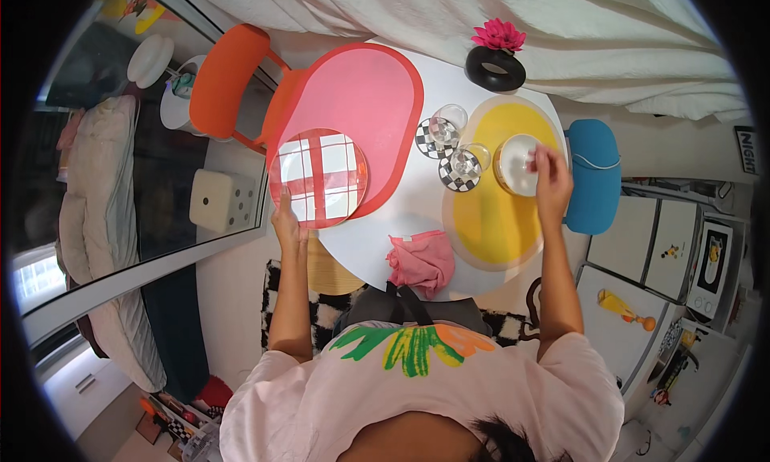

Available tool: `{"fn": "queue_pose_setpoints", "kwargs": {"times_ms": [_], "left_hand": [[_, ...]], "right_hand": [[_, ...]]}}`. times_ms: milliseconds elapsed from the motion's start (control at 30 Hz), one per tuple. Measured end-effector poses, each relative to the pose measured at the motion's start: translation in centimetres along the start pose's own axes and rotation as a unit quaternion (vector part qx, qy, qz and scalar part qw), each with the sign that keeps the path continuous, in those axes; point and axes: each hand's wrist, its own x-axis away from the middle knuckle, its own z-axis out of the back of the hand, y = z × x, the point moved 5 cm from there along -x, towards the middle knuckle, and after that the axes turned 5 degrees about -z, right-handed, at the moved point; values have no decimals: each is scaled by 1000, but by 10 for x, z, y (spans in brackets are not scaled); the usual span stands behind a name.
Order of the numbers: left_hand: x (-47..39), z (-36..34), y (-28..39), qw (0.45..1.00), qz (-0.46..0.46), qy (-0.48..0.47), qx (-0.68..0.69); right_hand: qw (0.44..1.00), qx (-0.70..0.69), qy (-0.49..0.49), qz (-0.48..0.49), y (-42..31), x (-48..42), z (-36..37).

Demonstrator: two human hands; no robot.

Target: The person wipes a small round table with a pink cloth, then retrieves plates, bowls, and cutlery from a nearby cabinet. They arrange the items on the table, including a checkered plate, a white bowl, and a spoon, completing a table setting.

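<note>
My left hand (290, 224) grips the near left edge of a round plate (322, 176) with a red-and-white checked pattern, thumb on top. The plate overlaps the near left part of a pink placemat (367, 89) with a red border; whether it rests on it or is held just above, I cannot tell. My right hand (553, 182) is at the right rim of a white bowl (518, 164), its fingers bent and slightly blurred. Contact with the rim is unclear. The bowl sits on a yellow placemat (496, 227). Between the placemats, two clear glasses (444, 131) stand on checkered coasters (460, 182).
A crumpled pink cloth (422, 260) lies at the near edge of the white table (379, 245). At the back stands a black ring-shaped vase (495, 70) with a pink flower (499, 36). An orange chair (231, 80) is left, a blue chair (594, 188) right.
</note>
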Motion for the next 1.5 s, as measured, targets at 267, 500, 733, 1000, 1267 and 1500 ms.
{"fn": "queue_pose_setpoints", "kwargs": {"times_ms": [267, 500, 733, 1000, 1267, 1500], "left_hand": [[11, 24, -27, 999, 18, 31, -23], [2, 30, -36, 999, -7, 36, -38], [3, 34, -33, 997, -13, 55, -53], [0, 24, -34, 996, 5, 62, -60], [-2, 9, -34, 997, -1, 47, -54], [-10, 11, -42, 998, -1, 53, -35]], "right_hand": [[985, 53, -162, 6, 31, -125, -78], [876, 207, -436, 15, 118, -133, -138], [861, 321, -382, 102, 113, -109, -159], [872, 297, -379, -85, 121, -113, -158], [873, 264, -405, -66, 139, -121, -153], [833, 187, -520, 34, 114, -101, -153]]}}
